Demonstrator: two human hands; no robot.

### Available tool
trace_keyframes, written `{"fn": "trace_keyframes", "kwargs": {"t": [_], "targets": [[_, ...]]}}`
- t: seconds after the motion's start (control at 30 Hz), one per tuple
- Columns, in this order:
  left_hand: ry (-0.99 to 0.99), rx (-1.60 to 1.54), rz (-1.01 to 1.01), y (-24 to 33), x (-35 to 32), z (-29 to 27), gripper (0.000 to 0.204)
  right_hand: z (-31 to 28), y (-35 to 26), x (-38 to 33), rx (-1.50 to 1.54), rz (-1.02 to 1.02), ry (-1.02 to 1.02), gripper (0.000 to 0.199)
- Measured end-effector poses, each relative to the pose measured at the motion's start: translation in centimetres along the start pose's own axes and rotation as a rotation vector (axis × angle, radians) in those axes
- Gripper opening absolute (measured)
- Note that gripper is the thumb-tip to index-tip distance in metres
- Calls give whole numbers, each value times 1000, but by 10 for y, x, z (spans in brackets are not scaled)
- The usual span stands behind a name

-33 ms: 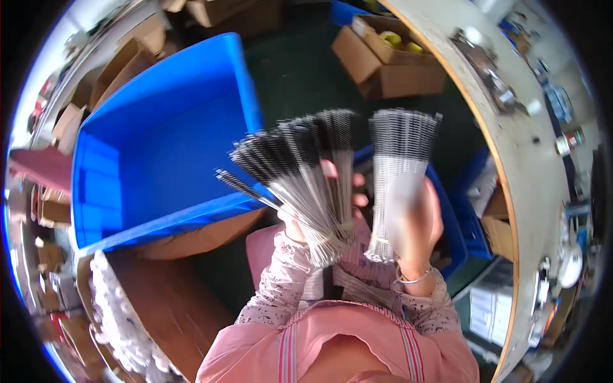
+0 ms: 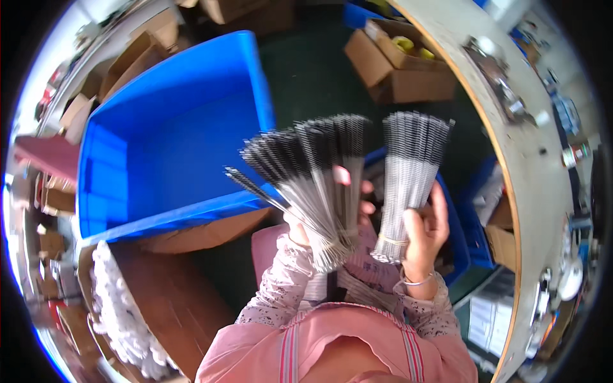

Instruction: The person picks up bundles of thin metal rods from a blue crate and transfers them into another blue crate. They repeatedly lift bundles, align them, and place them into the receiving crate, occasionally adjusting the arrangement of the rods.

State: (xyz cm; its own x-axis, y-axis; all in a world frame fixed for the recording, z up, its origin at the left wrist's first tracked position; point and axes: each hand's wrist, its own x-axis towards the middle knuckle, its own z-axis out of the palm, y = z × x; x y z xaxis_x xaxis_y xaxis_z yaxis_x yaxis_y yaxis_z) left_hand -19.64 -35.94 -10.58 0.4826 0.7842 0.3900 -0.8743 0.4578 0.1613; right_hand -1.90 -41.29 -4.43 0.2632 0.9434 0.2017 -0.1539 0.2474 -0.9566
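Left fingers (image 2: 343,175) wrapped round fanned black-bristled silver-wire brush bundle (image 2: 317,198); right fingers (image 2: 415,226) gripping slimmer matching bundle (image 2: 408,182). Both aloft by near right corner of large blue plastic tub (image 2: 263,83). Best grip low, gather left strays (image 2: 250,185), spare bristles.

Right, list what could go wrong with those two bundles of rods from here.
1. A few strays splay out from the fanned bundle in the left hand; they might slip loose and drop.
2. The right hand holds the narrower bundle low down, so its black upper end could tip or spread.
3. The bundles stand close together; if they swing inward, their black ends may catch on each other.
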Motion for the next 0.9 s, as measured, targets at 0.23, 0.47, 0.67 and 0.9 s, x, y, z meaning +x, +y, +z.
{"fn": "trace_keyframes", "kwargs": {"t": [0.23,0.47,0.67,0.9], "targets": [[234,195,-67,9,-21,51,95,29,7,5,-110,-320,-188,66],[514,626,242,60,-27,105,68,77,-2,61,-54,-379,-476,66],[746,767,549,182,-2,120,48,196,11,165,-325,-623,-752,57],[1203,490,813,284,-12,13,25,356,101,221,-890,-681,-960,40]]}}
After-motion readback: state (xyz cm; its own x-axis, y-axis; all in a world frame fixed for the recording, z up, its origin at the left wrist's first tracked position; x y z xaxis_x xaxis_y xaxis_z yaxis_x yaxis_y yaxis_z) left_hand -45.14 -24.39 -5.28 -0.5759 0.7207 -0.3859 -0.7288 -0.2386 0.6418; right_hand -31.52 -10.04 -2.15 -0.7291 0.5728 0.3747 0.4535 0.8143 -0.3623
